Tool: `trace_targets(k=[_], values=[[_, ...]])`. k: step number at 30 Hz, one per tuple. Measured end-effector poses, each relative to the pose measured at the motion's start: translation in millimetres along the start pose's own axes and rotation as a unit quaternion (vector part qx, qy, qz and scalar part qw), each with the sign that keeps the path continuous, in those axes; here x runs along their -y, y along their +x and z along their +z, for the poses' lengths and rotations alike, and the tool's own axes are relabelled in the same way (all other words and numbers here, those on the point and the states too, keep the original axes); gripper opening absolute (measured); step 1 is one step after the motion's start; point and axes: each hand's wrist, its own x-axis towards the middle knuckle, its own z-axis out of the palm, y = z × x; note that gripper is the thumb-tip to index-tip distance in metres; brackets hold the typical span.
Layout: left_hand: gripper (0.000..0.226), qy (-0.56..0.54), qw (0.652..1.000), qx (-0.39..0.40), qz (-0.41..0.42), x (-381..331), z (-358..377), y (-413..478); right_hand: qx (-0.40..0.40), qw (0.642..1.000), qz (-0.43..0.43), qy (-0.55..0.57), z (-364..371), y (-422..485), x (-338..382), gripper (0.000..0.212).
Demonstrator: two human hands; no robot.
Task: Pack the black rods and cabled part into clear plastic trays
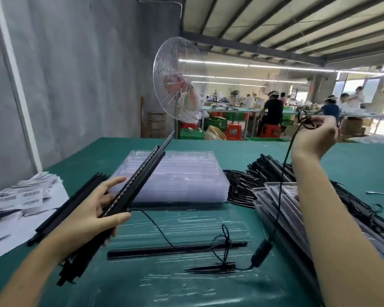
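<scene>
Closest to the near edge of the worktop (353, 165) lies an open clear tray (186, 227), thin and glossy. It looks flimsy and would likely buckle if pressed. One black rod (164, 252) already rests across it, with a short spike (208, 269) just nearer.

A thin cable (284, 165) rises from a dark lump (261, 254) over the tray's right side to the right hand (315, 138), whose fingers pinch the coiled end. The cable is limp and light, I'd say, and best managed by its coil and the lump, letting the slack fall into a channel.

Over the tray's left side, the left hand (91, 216) has thumb and fingers clamped round a bundle of rods (140, 180), tilted up toward the far edge. They look stiff, light and smooth, liable to slide apart, so a hold near the middle suits them.

Beyond, mid-worktop, sits a stack of trays (180, 173), with a heap of rods (264, 167) toward the right edge.
</scene>
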Motion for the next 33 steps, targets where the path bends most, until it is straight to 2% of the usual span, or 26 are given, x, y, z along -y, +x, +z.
trace_targets(k=[2, 4, 5, 7, 10, 12, 16, 17, 20, 21, 22, 23, 24, 26, 28, 29, 31, 33], values=[[0.074, -0.008, 1.000, -0.003, -0.021, 13, -8, 0, -0.028, 0.997, -0.065, 0.003, 3, 10, 10, 0.031], [0.071, -0.014, 0.999, 0.025, -0.040, 24, -11, 2, -0.023, 0.993, -0.110, -0.038, 7, 21, 15, 0.033], [0.070, -0.018, 0.998, 0.039, -0.043, 29, -9, 5, 0.003, 0.989, -0.128, -0.079, 11, 28, 16, 0.035], [0.064, -0.017, 0.997, 0.065, -0.041, 39, -3, 10, 0.120, 0.962, -0.147, -0.194, 17, 37, 12, 0.040], [0.057, 0.023, 0.994, 0.105, -0.028, 45, 9, 18, 0.318, 0.866, -0.075, -0.378, 25, 26, -1, 0.038], [0.057, 0.065, 0.990, 0.122, -0.007, 46, 15, 22, 0.415, 0.797, -0.014, -0.438, 26, 2, -9, 0.033], [0.060, 0.136, 0.986, 0.091, 0.022, 48, 24, 31, 0.574, 0.693, 0.035, -0.435, 29, -53, -24, 0.037], [0.059, 0.152, 0.985, 0.072, 0.027, 49, 27, 34, 0.617, 0.653, 0.055, -0.436, 28, -67, -26, 0.046], [0.047, 0.146, 0.988, 0.026, 0.043, 51, 34, 40, 0.728, 0.498, 0.179, -0.434, 26, -106, -37, 0.071], [0.042, 0.143, 0.988, 0.021, 0.053, 51, 36, 41, 0.743, 0.470, 0.197, -0.434, 27, -115, -44, 0.069], [0.040, 0.141, 0.988, 0.023, 0.060, 51, 39, 41, 0.751, 0.465, 0.182, -0.432, 27, -121, -51, 0.062], [0.041, 0.137, 0.988, 0.031, 0.065, 51, 40, 40, 0.756, 0.480, 0.140, -0.422, 27, -125, -55, 0.051], [0.043, 0.129, 0.989, 0.039, 0.065, 51, 42, 39, 0.755, 0.512, 0.097, -0.398, 27, -127, -60, 0.044], [0.050, 0.100, 0.993, 0.050, 0.048, 50, 42, 36, 0.738, 0.605, 0.068, -0.290, 32, -126, -68, 0.045], [0.060, 0.062, 0.996, 0.066, 0.027, 48, 38, 34, 0.704, 0.687, 0.112, -0.141, 36, -127, -76, 0.064], [0.062, 0.042, 0.996, 0.082, 0.020, 48, 36, 32, 0.687, 0.709, 0.138, -0.080, 36, -130, -77, 0.070], [0.064, 0.002, 0.992, 0.123, 0.004, 48, 30, 29, 0.662, 0.723, 0.194, 0.031, 37, -135, -79, 0.072], [0.066, -0.015, 0.987, 0.161, -0.014, 48, 26, 26, 0.626, 0.720, 0.268, 0.136, 39, -141, -80, 0.064]])
